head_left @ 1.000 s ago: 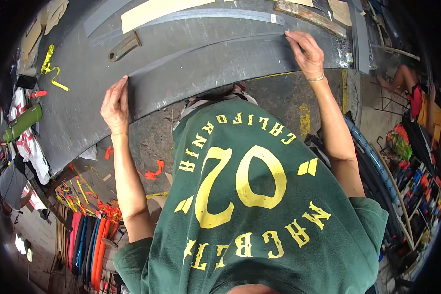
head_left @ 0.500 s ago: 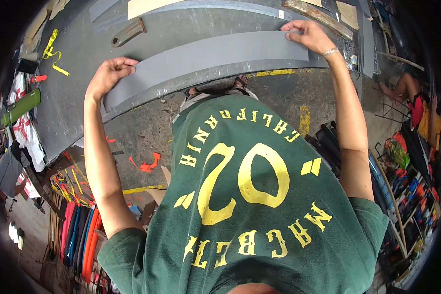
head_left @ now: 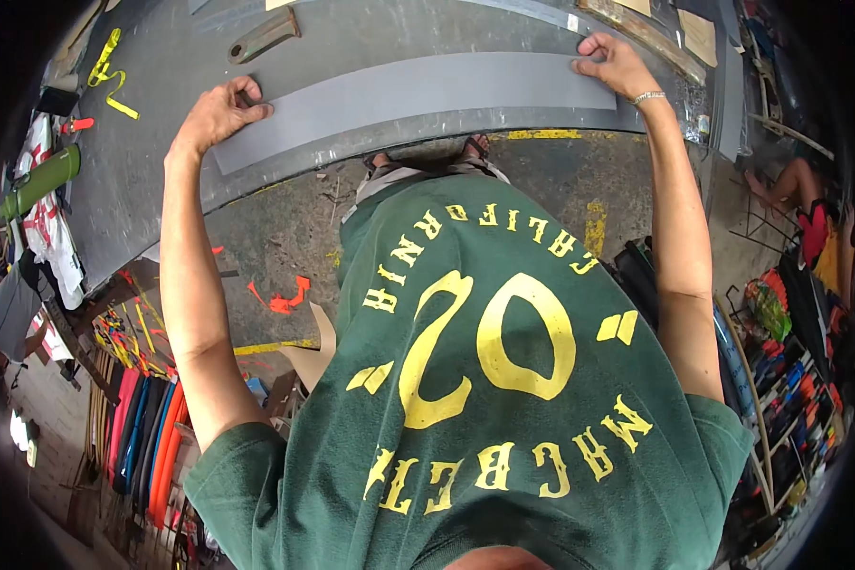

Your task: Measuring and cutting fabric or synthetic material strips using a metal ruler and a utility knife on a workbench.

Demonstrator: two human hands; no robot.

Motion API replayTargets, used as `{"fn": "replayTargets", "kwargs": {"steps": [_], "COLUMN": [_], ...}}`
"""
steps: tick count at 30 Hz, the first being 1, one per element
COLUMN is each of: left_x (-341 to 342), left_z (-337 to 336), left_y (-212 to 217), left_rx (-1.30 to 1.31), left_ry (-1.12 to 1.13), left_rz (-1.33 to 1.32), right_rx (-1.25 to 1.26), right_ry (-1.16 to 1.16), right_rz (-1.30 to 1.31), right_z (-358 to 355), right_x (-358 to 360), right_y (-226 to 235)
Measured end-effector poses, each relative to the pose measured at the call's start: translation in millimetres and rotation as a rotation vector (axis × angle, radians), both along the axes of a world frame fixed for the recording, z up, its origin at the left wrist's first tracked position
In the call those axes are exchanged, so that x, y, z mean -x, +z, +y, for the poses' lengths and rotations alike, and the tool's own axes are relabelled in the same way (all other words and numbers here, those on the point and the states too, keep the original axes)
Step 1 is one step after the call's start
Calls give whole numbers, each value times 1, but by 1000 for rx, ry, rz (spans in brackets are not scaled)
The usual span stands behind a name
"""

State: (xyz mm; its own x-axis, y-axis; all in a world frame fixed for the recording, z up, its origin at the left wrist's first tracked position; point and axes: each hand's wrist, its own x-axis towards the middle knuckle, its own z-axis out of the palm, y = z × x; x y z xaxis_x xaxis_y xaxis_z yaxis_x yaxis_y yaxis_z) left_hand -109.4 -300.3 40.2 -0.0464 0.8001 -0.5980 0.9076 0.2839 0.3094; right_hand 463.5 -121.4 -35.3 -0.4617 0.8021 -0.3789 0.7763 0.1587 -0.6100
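Head view, hands (head_left: 214,116) (head_left: 623,69) apart, grip unclear, grey strip (head_left: 418,93) paler than a second ago

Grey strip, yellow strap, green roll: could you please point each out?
Grey strip (head_left: 418,92), head view: middle of its flat top face.
Yellow strap (head_left: 104,62), head view: its upper part.
Green roll (head_left: 42,183), head view: middle of its side.

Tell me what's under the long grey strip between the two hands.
The dark worktable is under the strip, showing along both long edges. Anything else directly beneath is covered and can't be seen, including at the ends near the left hand and right hand.
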Motion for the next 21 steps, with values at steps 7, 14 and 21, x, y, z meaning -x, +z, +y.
{"fn": "replayTargets", "kwargs": {"steps": [7,14,21], "left_x": [70,90,88], "left_z": [-46,-69,-69], "left_y": [-23,-22,-38], "left_rx": [0,28,-69], "left_ry": [275,459,471], "left_rz": [-299,-442,-406], "right_rx": [-171,-113,-138], "right_ry": [-26,-105,-229], "right_rz": [-17,-25,83], "right_z": [-14,-22,-18], "right_x": [2,31,21], "right_y": [6,26,6]}}
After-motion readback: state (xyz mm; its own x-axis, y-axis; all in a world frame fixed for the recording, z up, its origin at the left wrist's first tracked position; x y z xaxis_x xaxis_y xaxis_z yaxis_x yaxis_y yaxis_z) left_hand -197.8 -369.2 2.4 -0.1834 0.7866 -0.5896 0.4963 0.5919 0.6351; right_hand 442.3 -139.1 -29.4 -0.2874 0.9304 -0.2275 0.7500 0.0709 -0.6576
